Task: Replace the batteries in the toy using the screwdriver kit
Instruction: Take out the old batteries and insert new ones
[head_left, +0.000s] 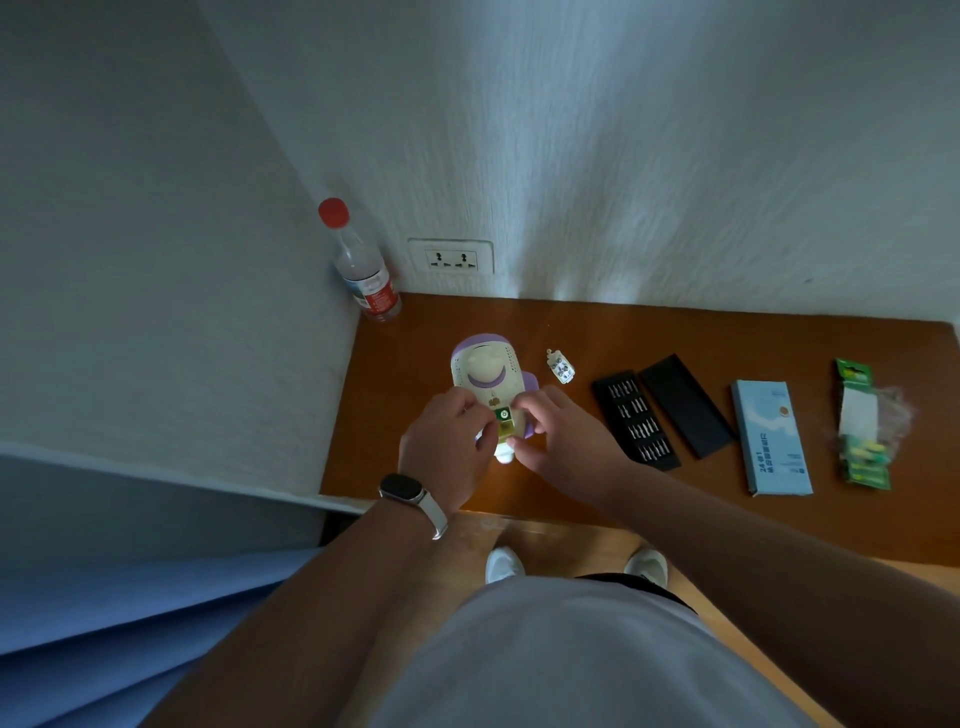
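A cream and purple toy (485, 371) lies on the brown table (597, 332), its battery compartment open with a green-labelled battery (503, 420) inside. My left hand (447, 441), with a watch on the wrist, grips the toy's left side with curled fingers. From the right, my right hand (558, 436) pinches at the battery in the compartment. A small white compartment cover (561, 368) lies to the right of the toy. Further right sit the open black screwdriver bit tray (636, 421) and its black lid (685, 405). A green battery pack (862, 426) lies at the far right.
A light blue kit box (771, 439) lies between the lid and the battery pack. A red-capped water bottle (361, 265) stands in the back left corner beside a wall socket (451, 257). Blue fabric (130, 613) is at the lower left.
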